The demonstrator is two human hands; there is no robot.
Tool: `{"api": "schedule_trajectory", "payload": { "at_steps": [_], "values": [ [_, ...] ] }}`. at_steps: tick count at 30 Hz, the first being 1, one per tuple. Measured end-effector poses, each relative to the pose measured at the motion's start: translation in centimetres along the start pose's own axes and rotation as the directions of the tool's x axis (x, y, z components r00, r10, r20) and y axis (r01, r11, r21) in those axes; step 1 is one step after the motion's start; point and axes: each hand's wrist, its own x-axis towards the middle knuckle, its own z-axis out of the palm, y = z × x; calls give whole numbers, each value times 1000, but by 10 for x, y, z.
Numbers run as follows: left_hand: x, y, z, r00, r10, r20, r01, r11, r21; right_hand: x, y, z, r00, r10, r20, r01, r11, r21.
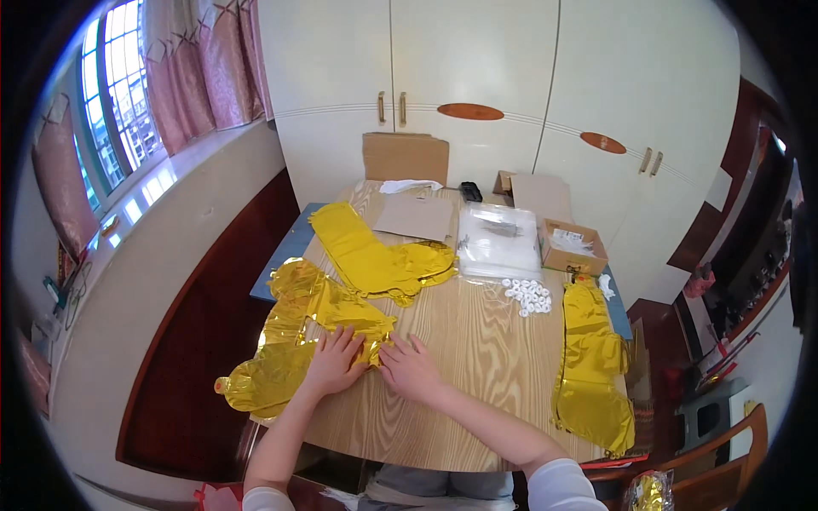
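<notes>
A flat, crinkled gold foil balloon (281, 341) lies at the table's front left, with a small tab sticking out past the edge. My left hand (335, 362) rests on its right part, fingers spread over the foil. Beside it, my right hand (409, 368) lies low on the table, its fingers stretched out and their tips touching the foil's right edge. A neat stack of gold foil balloons (358, 255) lies just beyond. Another gold foil pile (590, 366) lies along the table's right edge.
Behind the foil are a grey-brown card sheet (415, 216), a stack of clear plastic bags (498, 243), white rings (530, 297) and a small cardboard box (576, 247). A wooden chair (737, 451) stands at the right. White cupboards (477, 51) rise behind the wooden table (477, 375).
</notes>
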Motion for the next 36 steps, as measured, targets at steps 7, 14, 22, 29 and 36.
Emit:
{"api": "schedule_trajectory", "payload": {
  "at_steps": [7,14,22,29,36],
  "values": [
    [2,2,-7,999,-51,1,50,978,-205,4,-4,0,1000,16,-2,-16,997,76],
    [4,16,-12,996,-37,-85,27,993,-111,4,1,-3,998,44,36,-49,988,148],
    [6,34,-4,939,-20,-342,-17,995,-103,4,12,11,921,283,-267,-97,832,545],
    [10,27,7,866,-464,-188,263,741,-618,2,12,8,899,279,-339,-73,857,511],
    [10,17,11,856,-507,-95,320,666,-674,1,2,-4,939,-34,-343,100,979,177]
  ]
}}
